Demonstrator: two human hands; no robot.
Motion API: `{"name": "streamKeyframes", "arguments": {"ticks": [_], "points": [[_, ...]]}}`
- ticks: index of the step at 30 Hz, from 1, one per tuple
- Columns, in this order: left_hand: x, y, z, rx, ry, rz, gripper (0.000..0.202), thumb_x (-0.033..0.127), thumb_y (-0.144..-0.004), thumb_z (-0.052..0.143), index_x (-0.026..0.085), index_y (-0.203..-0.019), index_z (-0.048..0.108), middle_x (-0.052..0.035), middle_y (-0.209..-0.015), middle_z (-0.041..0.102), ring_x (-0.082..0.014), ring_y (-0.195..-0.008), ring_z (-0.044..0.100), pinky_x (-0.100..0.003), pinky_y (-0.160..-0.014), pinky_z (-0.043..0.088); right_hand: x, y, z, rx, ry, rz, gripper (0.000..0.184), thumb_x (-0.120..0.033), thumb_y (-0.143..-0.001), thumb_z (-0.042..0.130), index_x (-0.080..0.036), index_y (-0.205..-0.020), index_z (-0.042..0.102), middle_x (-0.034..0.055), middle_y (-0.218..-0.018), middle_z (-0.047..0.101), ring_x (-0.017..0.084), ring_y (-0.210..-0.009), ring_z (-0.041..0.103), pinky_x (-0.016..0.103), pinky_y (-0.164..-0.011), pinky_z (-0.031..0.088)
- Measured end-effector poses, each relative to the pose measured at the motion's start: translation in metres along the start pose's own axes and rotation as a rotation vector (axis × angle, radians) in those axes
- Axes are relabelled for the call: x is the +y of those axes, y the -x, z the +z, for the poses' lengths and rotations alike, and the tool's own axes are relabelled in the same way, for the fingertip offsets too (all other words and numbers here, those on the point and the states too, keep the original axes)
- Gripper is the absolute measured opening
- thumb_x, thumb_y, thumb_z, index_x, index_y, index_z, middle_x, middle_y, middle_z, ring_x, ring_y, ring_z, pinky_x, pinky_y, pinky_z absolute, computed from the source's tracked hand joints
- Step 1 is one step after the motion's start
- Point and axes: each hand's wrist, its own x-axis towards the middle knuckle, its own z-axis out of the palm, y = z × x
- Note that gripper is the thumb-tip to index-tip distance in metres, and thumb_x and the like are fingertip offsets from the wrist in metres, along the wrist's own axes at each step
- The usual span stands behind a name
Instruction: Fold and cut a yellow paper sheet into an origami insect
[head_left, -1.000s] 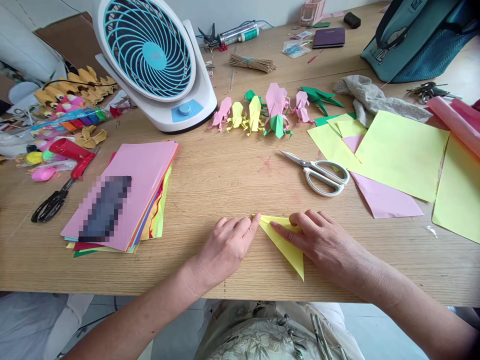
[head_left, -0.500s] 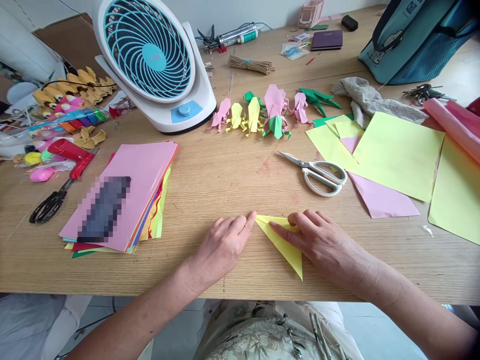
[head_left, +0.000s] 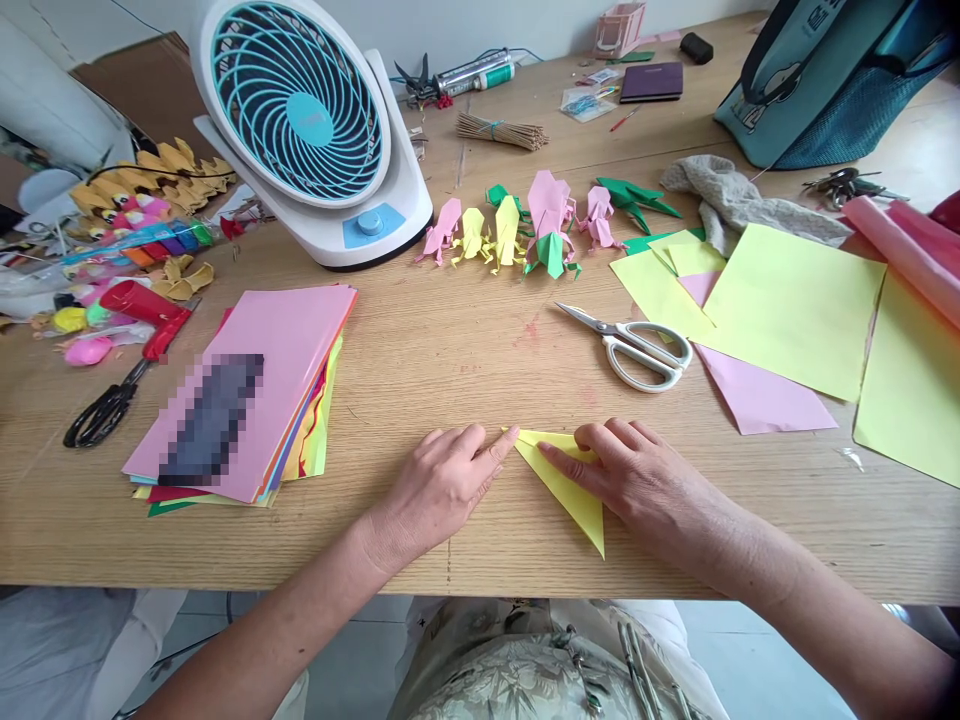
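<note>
A folded yellow paper triangle (head_left: 566, 488) lies on the table near its front edge, one point aimed left and another toward me. My left hand (head_left: 442, 478) is closed over the left point, its index fingertip on that corner and the other fingers curled. From the right, my right hand (head_left: 634, 480) grips the top edge of the folded paper, thumb and index finger resting on it. The underside of the paper is hidden. Beyond my right hand, white-handled scissors (head_left: 646, 362) lie apart from both hands.
A row of folded paper figures (head_left: 506, 232) stands behind the scissors. Yellow sheets (head_left: 799, 305) lie at right, near a teal bag (head_left: 825, 100). At left are a stack of coloured paper (head_left: 292, 330), black-handled scissors (head_left: 101, 415) and a fan (head_left: 379, 215). Wooden table (head_left: 420, 350).
My left hand has shifted slightly, its index finger now reaching a bit further right over the paper's left corner. A small yellow tip shows behind it. My right hand and the paper stay put.
</note>
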Motion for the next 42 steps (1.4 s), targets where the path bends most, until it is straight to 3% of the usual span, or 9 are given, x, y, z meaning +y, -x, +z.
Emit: {"name": "streamKeyframes", "arguments": {"ticks": [11, 15, 19, 23, 30, 34, 37, 42], "points": [[0.003, 0.001, 0.003, -0.026, -0.028, -0.075, 0.041, 0.016, -0.099, 0.045, 0.01, -0.139, 0.049, -0.0049, -0.088, 0.06, -0.018, -0.081, 0.061, -0.034, -0.076, 0.051, 0.001, -0.001, -0.002, 0.033, 0.012, -0.021, 0.058, -0.013, -0.082, 0.054, -0.014, -0.139, 0.052, 0.0135, -0.106, 0.055, 0.025, -0.084, 0.046, 0.036, -0.072, 0.038], [0.008, -0.003, -0.004, -0.003, -0.024, -0.09, 0.045, 0.019, -0.098, 0.047, 0.013, -0.142, 0.046, -0.0076, -0.095, 0.062, -0.0189, -0.081, 0.061, -0.034, -0.074, 0.053, 0.0, -0.003, -0.002, 0.042, 0.02, -0.022, 0.058, -0.013, -0.08, 0.056, -0.013, -0.138, 0.053, 0.0134, -0.105, 0.056, 0.025, -0.084, 0.047, 0.036, -0.071, 0.038], [0.019, -0.012, -0.005, 0.06, 0.023, 0.086, 0.041, 0.019, -0.099, 0.046, 0.013, -0.139, 0.049, -0.0128, -0.129, 0.061, -0.0245, -0.114, 0.058, -0.04, -0.094, 0.052, -0.002, -0.004, -0.005, 0.064, 0.02, -0.013, 0.052, -0.013, -0.082, 0.057, -0.014, -0.134, 0.056, 0.0126, -0.103, 0.057, 0.025, -0.083, 0.047, 0.036, -0.07, 0.039], [0.025, -0.016, 0.0, 0.021, 0.057, 0.156, 0.04, 0.018, -0.099, 0.046, 0.005, -0.136, 0.05, -0.0133, -0.137, 0.058, -0.0247, -0.123, 0.055, -0.039, -0.103, 0.05, 0.002, 0.006, -0.009, 0.135, -0.006, -0.01, 0.034, -0.013, -0.092, 0.05, -0.012, -0.124, 0.06, 0.0117, -0.098, 0.059, 0.023, -0.081, 0.049, 0.037, -0.07, 0.04], [0.024, -0.02, 0.0, -0.005, 0.057, 0.231, 0.044, 0.022, -0.099, 0.047, 0.0, -0.137, 0.047, -0.0166, -0.145, 0.052, -0.025, -0.129, 0.053, -0.036, -0.105, 0.05, 0.011, 0.043, -0.005, 0.37, -0.23, 0.341, 0.027, -0.009, -0.096, 0.046, -0.016, -0.118, 0.059, 0.0104, -0.103, 0.059, 0.02, -0.089, 0.056, 0.035, -0.076, 0.047], [0.024, -0.023, -0.001, -0.024, 0.045, 0.249, 0.047, 0.027, -0.099, 0.049, 0.003, -0.139, 0.048, -0.0136, -0.145, 0.053, -0.0255, -0.128, 0.054, -0.036, -0.107, 0.047, 0.01, 0.043, -0.006, 0.342, -0.408, 0.511, 0.029, -0.016, -0.097, 0.047, -0.021, -0.124, 0.057, 0.0097, -0.113, 0.059, 0.02, -0.096, 0.059, 0.035, -0.08, 0.049], [0.023, -0.025, -0.002, -0.059, 0.03, 0.265, 0.051, 0.033, -0.098, 0.052, 0.007, -0.141, 0.048, -0.0101, -0.147, 0.051, -0.0252, -0.128, 0.052, -0.035, -0.109, 0.044, 0.011, 0.034, -0.009, 0.29, -0.537, 0.554, 0.032, -0.017, -0.097, 0.047, -0.023, -0.127, 0.055, 0.0079, -0.117, 0.06, 0.019, -0.097, 0.06, 0.035, -0.084, 0.05], [0.023, -0.028, -0.005, -0.127, -0.017, 0.3, 0.055, 0.039, -0.098, 0.05, 0.015, -0.146, 0.044, -0.0013, -0.154, 0.044, -0.0249, -0.128, 0.048, -0.035, -0.104, 0.046, 0.014, 0.019, -0.012, 0.262, -0.669, 0.61, 0.028, -0.022, -0.094, 0.052, -0.023, -0.121, 0.058, 0.0048, -0.101, 0.065, 0.017, -0.082, 0.061, 0.032, -0.074, 0.051]]}}
